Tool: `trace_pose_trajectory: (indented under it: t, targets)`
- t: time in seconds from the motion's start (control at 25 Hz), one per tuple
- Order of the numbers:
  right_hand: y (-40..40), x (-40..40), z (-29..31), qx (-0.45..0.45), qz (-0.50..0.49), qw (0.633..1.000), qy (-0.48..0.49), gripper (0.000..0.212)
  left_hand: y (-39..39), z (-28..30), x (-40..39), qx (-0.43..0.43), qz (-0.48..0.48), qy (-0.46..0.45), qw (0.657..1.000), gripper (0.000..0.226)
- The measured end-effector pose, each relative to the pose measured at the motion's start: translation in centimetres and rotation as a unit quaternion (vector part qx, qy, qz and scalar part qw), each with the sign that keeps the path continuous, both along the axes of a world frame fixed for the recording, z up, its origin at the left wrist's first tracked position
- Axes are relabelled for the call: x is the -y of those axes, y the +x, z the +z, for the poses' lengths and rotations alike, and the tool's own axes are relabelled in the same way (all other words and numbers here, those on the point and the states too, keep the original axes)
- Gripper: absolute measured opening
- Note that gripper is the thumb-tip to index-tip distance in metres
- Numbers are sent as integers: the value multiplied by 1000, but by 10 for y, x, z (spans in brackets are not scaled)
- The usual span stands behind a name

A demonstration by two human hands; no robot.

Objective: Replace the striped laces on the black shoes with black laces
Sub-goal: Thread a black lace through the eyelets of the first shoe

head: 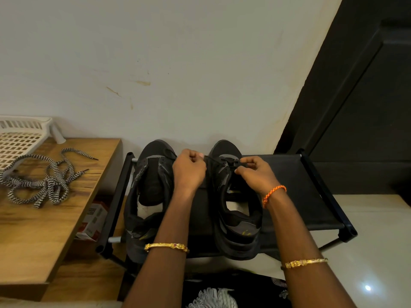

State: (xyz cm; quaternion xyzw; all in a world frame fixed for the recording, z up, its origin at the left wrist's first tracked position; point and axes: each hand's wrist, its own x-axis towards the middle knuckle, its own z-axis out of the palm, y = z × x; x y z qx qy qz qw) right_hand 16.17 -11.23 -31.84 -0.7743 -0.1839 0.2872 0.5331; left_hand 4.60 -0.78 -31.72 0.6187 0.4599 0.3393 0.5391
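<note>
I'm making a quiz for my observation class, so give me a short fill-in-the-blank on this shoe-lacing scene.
1. The striped laces lie on the ____ table.
2. Both hands work a black lace at the ____ shoe of the pair.
3. The shoes stand on a black ____.
4. The orange thread band is on the ____ wrist.

Missing words: wooden; right; rack; right
</note>
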Motion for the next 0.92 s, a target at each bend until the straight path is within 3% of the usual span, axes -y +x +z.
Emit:
trace_pose_trajectory:
  t: [0.2, 0.32, 0.4, 0.48, 0.56, 0.64, 0.76, 0.92]
  targets:
    - [-10, 14, -9, 67, 27, 995, -62, 42, -39, 25, -13, 94, 150, 28, 984, 17]
    - [-11, 18, -11, 91, 8, 991, -103, 42, -51, 34, -9, 123, 288, 89, 945, 4]
    - [-13, 20, -11, 91, -3, 990, -106, 38, -52, 36, -1, 102, 326, 154, 927, 10]
    - [-14, 20, -11, 90, -7, 990, -110, 33, -45, 32, 7, -17, 287, 240, 927, 23]
    - [-15, 18, -11, 91, -10, 989, -112, 30, -31, 25, 17, -183, 143, 323, 918, 28]
    - [-15, 17, -11, 101, -11, 988, -117, 27, -14, 13, 25, -261, -12, 348, 901, 27]
    - [-16, 16, -10, 116, -9, 986, -120, 24, 2, -7, 33, -288, -111, 329, 892, 27]
    - [-17, 18, -10, 126, 0, 984, -122, 26, 4, -15, 31, -252, -74, 335, 905, 19]
